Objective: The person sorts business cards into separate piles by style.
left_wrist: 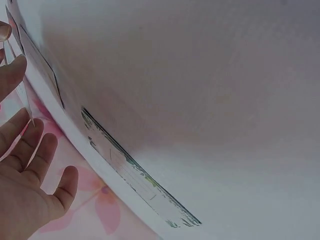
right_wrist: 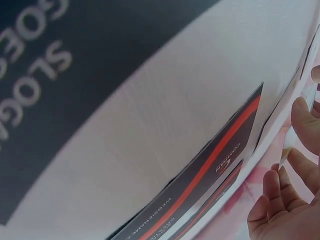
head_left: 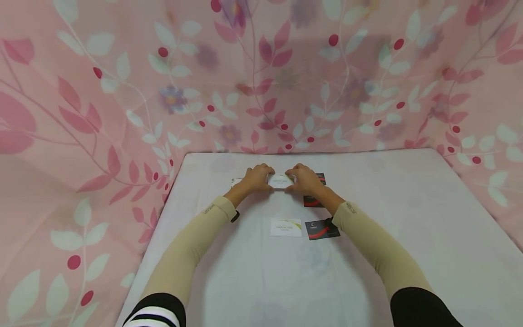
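Note:
Toward the back of the table, both hands hold a white business card [head_left: 280,182] by its opposite side edges. My left hand [head_left: 256,179] pinches the left edge between thumb and fingers. On the right edge, the thumb and fingers of my right hand [head_left: 305,180] do the same. In both wrist views the card appears as a thin, tilted sliver. Beside the left hand lies a white card with a dark patterned border [left_wrist: 140,180]. Black cards with a red stripe [right_wrist: 205,185] lie by the right hand, partly covered by it in the head view.
Nearer the front, a white card with a green curve [head_left: 286,228] lies beside a slightly turned black card [head_left: 318,230], which the right wrist overlaps. A white cloth [head_left: 261,281] covers the table. Pink floral fabric [head_left: 245,77] hangs behind it.

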`<action>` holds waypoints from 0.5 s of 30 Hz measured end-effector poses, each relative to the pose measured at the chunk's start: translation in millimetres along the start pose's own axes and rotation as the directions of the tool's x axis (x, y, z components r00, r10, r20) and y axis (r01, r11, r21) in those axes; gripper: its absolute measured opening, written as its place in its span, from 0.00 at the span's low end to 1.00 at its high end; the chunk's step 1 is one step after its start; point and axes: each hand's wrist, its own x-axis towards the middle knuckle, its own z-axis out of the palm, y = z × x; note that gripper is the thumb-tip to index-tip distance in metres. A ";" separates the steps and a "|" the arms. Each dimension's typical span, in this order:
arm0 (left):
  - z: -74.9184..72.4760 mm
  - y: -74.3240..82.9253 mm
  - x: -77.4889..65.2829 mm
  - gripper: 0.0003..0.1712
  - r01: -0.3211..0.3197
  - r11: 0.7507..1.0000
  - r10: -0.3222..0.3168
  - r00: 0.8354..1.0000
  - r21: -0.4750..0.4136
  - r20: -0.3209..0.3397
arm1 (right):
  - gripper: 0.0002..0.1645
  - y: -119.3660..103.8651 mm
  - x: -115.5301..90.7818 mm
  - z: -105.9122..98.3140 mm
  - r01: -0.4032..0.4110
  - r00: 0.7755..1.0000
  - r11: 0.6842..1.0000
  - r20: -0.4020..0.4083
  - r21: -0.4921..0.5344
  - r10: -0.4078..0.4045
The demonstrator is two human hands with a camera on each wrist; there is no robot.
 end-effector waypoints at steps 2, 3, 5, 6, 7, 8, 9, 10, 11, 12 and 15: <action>1.5 0.8 0.3 0.35 0.008 1.000 -0.008 1.000 -0.003 -0.004 | 0.39 0.7 0.3 0.6 0.011 1.000 1.000 -0.005 -0.008 -0.011; 2.0 1.1 1.2 0.35 0.011 1.000 -0.011 1.000 -0.006 -0.007 | 0.39 0.8 0.8 0.2 0.013 1.000 1.000 -0.005 -0.011 -0.013; 2.4 2.0 3.5 0.35 0.015 1.000 -0.016 1.000 -0.023 -0.011 | 0.38 1.1 2.3 -1.2 0.013 1.000 1.000 -0.007 -0.026 -0.013; 2.8 2.1 4.7 0.35 0.017 0.999 -0.017 1.000 -0.028 -0.008 | 0.37 1.1 3.2 -1.8 0.009 1.000 1.000 -0.005 -0.029 -0.009; 3.4 2.1 5.8 0.35 0.021 0.999 -0.021 1.000 -0.030 -0.001 | 0.37 1.2 3.9 -2.2 0.004 1.000 0.999 0.002 -0.032 -0.004; 4.3 1.6 6.9 0.35 0.026 0.999 -0.026 1.000 -0.028 0.009 | 0.38 1.0 4.5 -2.3 0.000 1.000 0.999 0.015 -0.037 0.000; 5.2 1.2 7.7 0.35 0.033 0.999 -0.033 0.999 -0.028 0.019 | 0.38 0.9 5.0 -2.0 -0.004 1.000 0.999 0.029 -0.038 0.005; 6.2 0.5 8.2 0.35 0.039 0.999 -0.039 0.999 -0.023 0.029 | 0.38 0.9 5.5 -1.3 -0.006 0.999 0.999 0.044 -0.038 0.008; 7.4 -0.3 8.5 0.35 0.045 0.999 -0.045 0.998 -0.016 0.038 | 0.38 0.6 5.9 -0.4 -0.006 0.998 0.999 0.055 -0.037 0.008; 8.4 -1.0 8.5 0.35 0.050 0.999 -0.049 0.998 -0.011 0.044 | 0.38 0.4 6.3 0.5 -0.009 0.998 0.999 0.067 -0.036 0.011; 10.5 -0.8 9.2 0.34 0.049 0.999 -0.049 0.998 -0.003 0.048 | 0.38 2.0 6.8 2.0 -0.011 0.996 0.999 0.086 -0.041 0.015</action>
